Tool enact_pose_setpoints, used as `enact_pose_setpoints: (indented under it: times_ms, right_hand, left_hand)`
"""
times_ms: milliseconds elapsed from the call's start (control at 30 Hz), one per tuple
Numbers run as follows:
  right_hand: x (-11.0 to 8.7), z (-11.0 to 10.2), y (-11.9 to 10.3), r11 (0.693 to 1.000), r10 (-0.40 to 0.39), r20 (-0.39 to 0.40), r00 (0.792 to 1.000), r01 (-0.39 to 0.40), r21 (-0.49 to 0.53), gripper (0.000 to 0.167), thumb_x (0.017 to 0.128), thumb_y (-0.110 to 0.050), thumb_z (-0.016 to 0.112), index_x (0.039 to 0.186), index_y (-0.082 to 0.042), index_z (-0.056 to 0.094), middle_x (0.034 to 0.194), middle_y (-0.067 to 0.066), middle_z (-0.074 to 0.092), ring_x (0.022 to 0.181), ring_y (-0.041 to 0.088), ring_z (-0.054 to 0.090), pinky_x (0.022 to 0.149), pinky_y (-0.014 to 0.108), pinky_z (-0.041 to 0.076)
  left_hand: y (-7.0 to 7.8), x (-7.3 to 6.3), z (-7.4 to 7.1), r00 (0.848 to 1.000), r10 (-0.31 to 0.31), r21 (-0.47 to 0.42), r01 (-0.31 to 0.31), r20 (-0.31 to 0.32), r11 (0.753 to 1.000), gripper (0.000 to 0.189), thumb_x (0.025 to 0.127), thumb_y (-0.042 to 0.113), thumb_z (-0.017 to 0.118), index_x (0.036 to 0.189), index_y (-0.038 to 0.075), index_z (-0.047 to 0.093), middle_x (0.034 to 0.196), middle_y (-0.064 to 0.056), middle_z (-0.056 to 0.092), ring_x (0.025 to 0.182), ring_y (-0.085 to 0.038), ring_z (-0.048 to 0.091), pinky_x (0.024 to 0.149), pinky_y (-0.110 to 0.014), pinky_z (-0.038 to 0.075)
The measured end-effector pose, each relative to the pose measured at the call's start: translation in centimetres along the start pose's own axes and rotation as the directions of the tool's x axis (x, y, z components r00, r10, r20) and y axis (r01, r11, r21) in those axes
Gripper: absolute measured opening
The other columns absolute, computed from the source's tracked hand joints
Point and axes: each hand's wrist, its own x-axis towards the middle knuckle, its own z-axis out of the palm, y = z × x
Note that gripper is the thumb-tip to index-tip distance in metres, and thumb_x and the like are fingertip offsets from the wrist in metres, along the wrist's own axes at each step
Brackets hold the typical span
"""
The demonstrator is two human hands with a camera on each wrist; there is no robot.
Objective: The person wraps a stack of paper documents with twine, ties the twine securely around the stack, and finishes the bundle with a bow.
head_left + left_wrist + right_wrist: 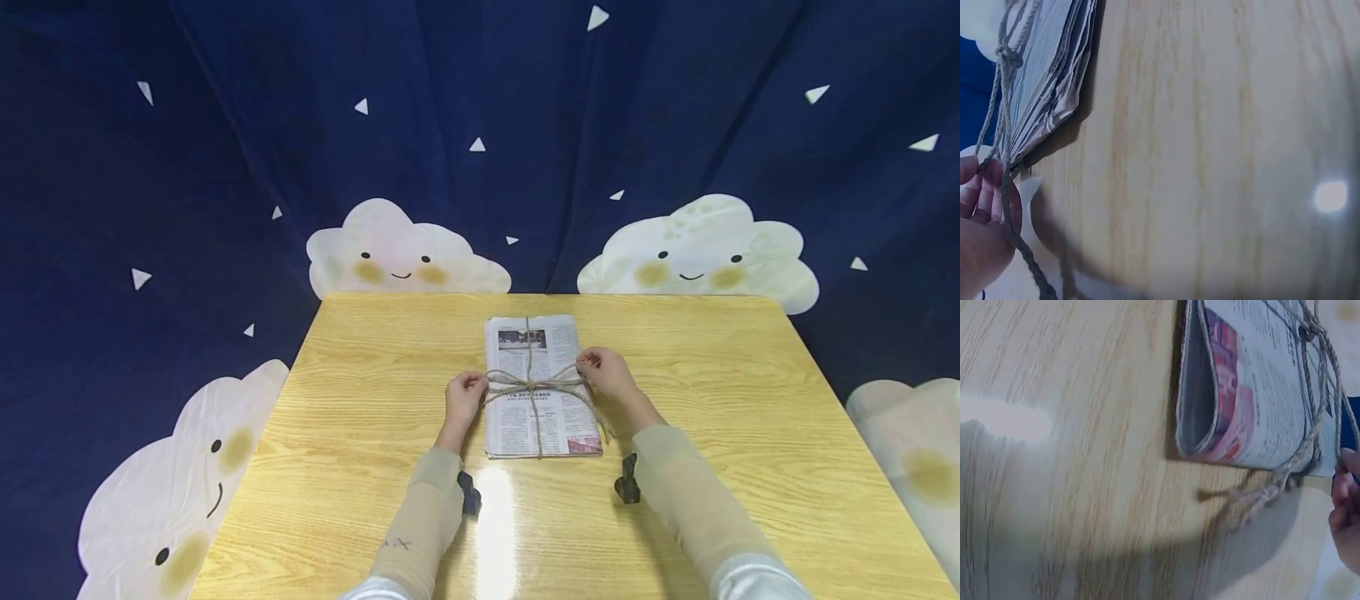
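Note:
A stack of folded newspapers point(513, 429) lies on the wooden table, bound lengthwise and crosswise with brown twine point(537, 421). A bow knot point(532, 386) sits near the middle of the top sheet. At the stack's left edge my left hand point(463, 400) pinches one bow loop between thumb and fingers. My right hand point(609, 377) pinches the other loop just past the right edge. Both loops stretch outward from the knot. One loose twine end point(1266, 494) hangs over the right side of the papers; another twine end point(1035, 272) trails past my left hand.
The wooden table point(360, 333) extends around the stack on all sides. Behind it hangs a dark blue curtain point(420, 150) with smiling clouds and small white triangles. Dark wrist devices point(627, 481) sit on the inner side of both forearms. A bright light reflection point(495, 533) shows on the tabletop.

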Motion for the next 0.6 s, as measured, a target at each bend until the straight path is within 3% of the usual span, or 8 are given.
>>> enact_pose_setpoints:
  times_ms: [133, 267, 367, 400, 433, 467, 533, 600]
  right_hand:
    - [0.3, 0.3, 0.0, 0.987, 0.071, -0.121, 0.99, -0.052, 0.153, 0.013, 0.085, -0.004, 0.06, 0.094, 0.007, 0.059, 0.082, 0.017, 0.06, 0.068, 0.017, 0.056, 0.055, 0.02, 0.047]
    - [0.2, 0.8, 0.5, 0.969, 0.144, -0.128, 0.981, -0.114, 0.22, 0.014, 0.086, -0.003, 0.059, 0.095, 0.008, 0.06, 0.083, 0.016, 0.061, 0.069, 0.013, 0.055, 0.057, 0.017, 0.046]
    - [-0.1, 1.0, 1.0, 0.961, 0.171, -0.111, 0.979, -0.14, 0.238, 0.017, 0.087, -0.003, 0.056, 0.099, 0.008, 0.06, 0.086, 0.016, 0.06, 0.073, 0.015, 0.053, 0.061, 0.018, 0.045]
    - [-0.2, 1.0, 1.2, 0.959, 0.179, -0.111, 0.978, -0.148, 0.243, 0.018, 0.088, -0.003, 0.055, 0.101, 0.008, 0.06, 0.087, 0.017, 0.06, 0.075, 0.016, 0.053, 0.062, 0.019, 0.044]
    - [-0.4, 1.0, 1.3, 0.956, 0.192, -0.113, 0.975, -0.16, 0.244, 0.02, 0.089, -0.004, 0.054, 0.102, 0.008, 0.06, 0.089, 0.018, 0.059, 0.077, 0.018, 0.053, 0.063, 0.021, 0.044]
    - [-0.6, 0.9, 1.3, 0.957, 0.205, -0.119, 0.971, -0.174, 0.23, 0.021, 0.089, -0.005, 0.053, 0.103, 0.008, 0.06, 0.09, 0.019, 0.059, 0.079, 0.021, 0.053, 0.065, 0.023, 0.044]
    - [-1.0, 0.7, 1.3, 0.958, 0.241, -0.123, 0.963, -0.215, 0.187, 0.024, 0.09, -0.008, 0.052, 0.104, 0.009, 0.06, 0.093, 0.022, 0.06, 0.083, 0.025, 0.054, 0.067, 0.028, 0.046]
    - [-1.5, 0.3, 1.1, 0.952, 0.283, -0.068, 0.957, -0.271, 0.139, 0.027, 0.09, -0.01, 0.051, 0.105, 0.01, 0.059, 0.097, 0.024, 0.06, 0.087, 0.03, 0.055, 0.073, 0.033, 0.048]
  left_hand:
    - [0.0, 0.0, 0.1, 1.0, 0.02, -0.021, -0.02, 0.012, 1.0, 0.014, 0.083, -0.001, 0.061, 0.089, -0.014, 0.062, 0.07, -0.009, 0.058, 0.061, -0.006, 0.049, 0.051, -0.011, 0.041]
    - [-0.2, 0.1, 0.2, 1.0, 0.017, -0.006, -0.017, 0.009, 1.0, 0.014, 0.082, -0.001, 0.061, 0.089, -0.014, 0.062, 0.074, -0.016, 0.061, 0.063, -0.011, 0.052, 0.052, -0.013, 0.043]
    - [-0.8, 0.4, 0.1, 1.0, 0.007, 0.026, -0.007, -0.003, 1.0, 0.015, 0.083, 0.003, 0.064, 0.09, -0.01, 0.065, 0.079, -0.019, 0.063, 0.068, -0.018, 0.057, 0.058, -0.022, 0.049]
    - [-0.9, 0.3, -0.1, 0.999, 0.034, 0.042, -0.034, -0.008, 0.999, 0.014, 0.082, 0.005, 0.064, 0.09, -0.008, 0.066, 0.08, -0.017, 0.064, 0.069, -0.019, 0.058, 0.06, -0.024, 0.05]
    - [-2.3, 1.1, -0.1, 0.996, 0.086, 0.031, -0.085, -0.015, 0.996, 0.015, 0.084, 0.011, 0.065, 0.089, -0.003, 0.067, 0.077, -0.012, 0.064, 0.068, -0.016, 0.057, 0.059, -0.023, 0.049]
    - [-2.7, 1.2, -0.2, 0.995, 0.097, 0.03, -0.096, -0.017, 0.995, 0.017, 0.084, 0.016, 0.065, 0.088, 0.0, 0.068, 0.076, -0.01, 0.064, 0.068, -0.017, 0.058, 0.059, -0.025, 0.05]
    - [-2.8, 1.3, -0.4, 0.995, 0.097, 0.038, -0.096, -0.023, 0.995, 0.02, 0.087, 0.019, 0.063, 0.089, 0.0, 0.068, 0.075, -0.01, 0.064, 0.066, -0.019, 0.059, 0.058, -0.028, 0.051]
    - [-2.2, 1.0, -0.6, 0.997, 0.07, 0.03, -0.07, -0.019, 0.997, 0.023, 0.09, 0.018, 0.058, 0.091, -0.004, 0.068, 0.074, -0.013, 0.065, 0.063, -0.019, 0.06, 0.055, -0.026, 0.051]
